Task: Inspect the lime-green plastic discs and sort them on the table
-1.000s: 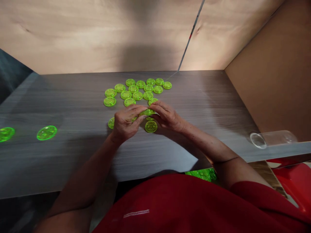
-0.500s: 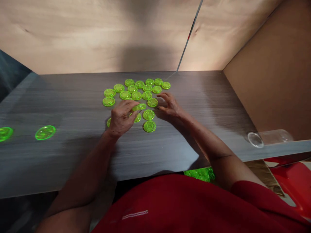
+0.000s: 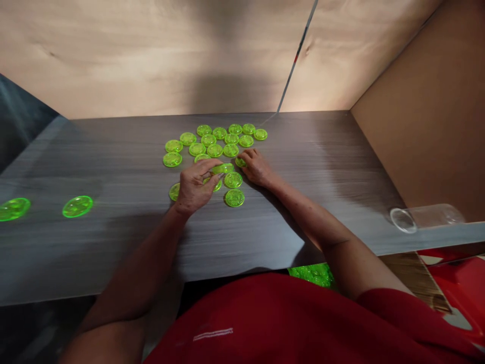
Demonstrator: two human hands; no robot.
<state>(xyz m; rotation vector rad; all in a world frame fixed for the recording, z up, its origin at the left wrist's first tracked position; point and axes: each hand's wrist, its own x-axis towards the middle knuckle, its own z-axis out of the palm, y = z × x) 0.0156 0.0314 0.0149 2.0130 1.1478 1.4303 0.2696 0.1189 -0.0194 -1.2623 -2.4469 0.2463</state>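
My left hand point(image 3: 197, 185) is closed in a pinch on translucent neon-green plastic discs point(image 3: 223, 168), held tilted just above the table; how many there are I cannot make out. To its right, my right hand point(image 3: 257, 168) has its fingers curled over another green disc point(image 3: 240, 162), gripping its edge and partly covering it. Close in front of the hands lie two uncovered discs, one at the middle point(image 3: 233, 179) and one nearer me point(image 3: 235, 197). Several more green discs point(image 3: 214, 150) lie flat beyond the hands. Another disc point(image 3: 175, 192) is half hidden behind my left hand.
Two green discs point(image 3: 78, 206) lie apart at the left of the grey table point(image 3: 242, 237). A clear plastic cylinder point(image 3: 430, 217) rests on its side near the right front edge. Wooden panels point(image 3: 132, 65) stand at back and right. Below the edge, more green pieces point(image 3: 312, 274) show.
My right hand has moved left and closed its fingers over a disc that lay beside it. My left hand keeps its hold, nearly in place. The view has shifted slightly.
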